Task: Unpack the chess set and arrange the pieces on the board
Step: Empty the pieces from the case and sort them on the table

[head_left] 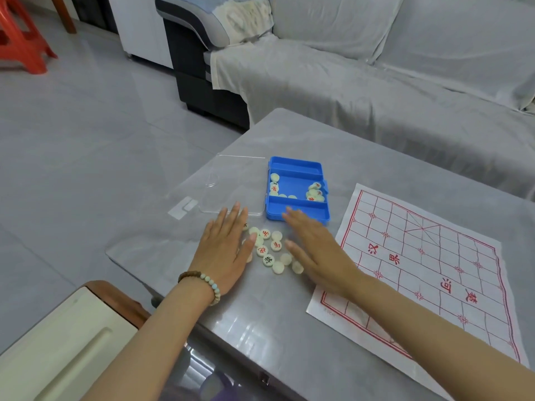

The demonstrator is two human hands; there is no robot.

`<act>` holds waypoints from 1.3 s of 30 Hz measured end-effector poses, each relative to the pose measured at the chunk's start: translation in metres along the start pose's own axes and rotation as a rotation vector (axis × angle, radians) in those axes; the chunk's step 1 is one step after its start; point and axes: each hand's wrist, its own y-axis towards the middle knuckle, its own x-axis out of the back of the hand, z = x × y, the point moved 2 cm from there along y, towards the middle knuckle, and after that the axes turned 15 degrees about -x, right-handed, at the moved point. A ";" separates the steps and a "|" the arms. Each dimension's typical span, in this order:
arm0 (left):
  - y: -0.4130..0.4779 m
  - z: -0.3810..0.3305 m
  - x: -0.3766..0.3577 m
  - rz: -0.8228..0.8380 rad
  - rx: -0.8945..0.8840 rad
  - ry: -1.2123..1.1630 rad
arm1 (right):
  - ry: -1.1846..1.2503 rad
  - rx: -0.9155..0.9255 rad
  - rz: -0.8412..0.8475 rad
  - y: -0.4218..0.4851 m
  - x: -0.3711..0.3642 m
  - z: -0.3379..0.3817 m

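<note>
On the grey table (260, 314), the left hand (223, 247) lies flat with straight fingers, gripping nothing, partly over the loose pieces (267, 250). That cluster sits between both palms. The right hand (312, 247), equally flat and empty, is just beside its right edge. A hasty sweep could scatter discs off the table. Farther right, the forearm overlapping the paper board (419, 270) could drag it askew.

blue box (296, 211), cream pieces (272, 248) with red or black characters, red-gridded white board (428, 256)
</note>
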 end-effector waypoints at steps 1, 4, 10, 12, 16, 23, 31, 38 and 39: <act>0.003 0.000 0.001 0.002 0.012 -0.026 | 0.028 -0.026 -0.063 0.009 0.007 -0.004; 0.015 0.001 -0.001 0.018 0.024 -0.028 | 0.086 -0.103 -0.129 0.039 0.020 -0.012; 0.028 0.009 -0.006 0.064 0.082 0.013 | 0.057 -0.224 -0.077 0.108 0.024 -0.012; 0.029 0.012 -0.009 0.069 0.103 0.018 | 0.054 -0.288 -0.088 0.128 0.020 -0.010; 0.032 0.014 -0.011 0.022 0.116 0.013 | 0.072 -0.252 -0.122 0.146 0.009 -0.001; 0.031 0.015 -0.017 0.028 0.120 0.097 | -0.461 -0.259 -0.363 0.136 0.029 -0.022; 0.035 0.005 -0.019 0.019 0.161 0.095 | -0.371 -0.141 -0.231 0.127 0.024 -0.015; 0.039 0.002 -0.022 0.022 0.190 0.113 | -0.236 -0.319 -0.231 0.132 0.014 -0.020; 0.039 0.001 -0.022 0.019 0.189 0.111 | -0.185 -0.324 -0.218 0.136 0.011 -0.016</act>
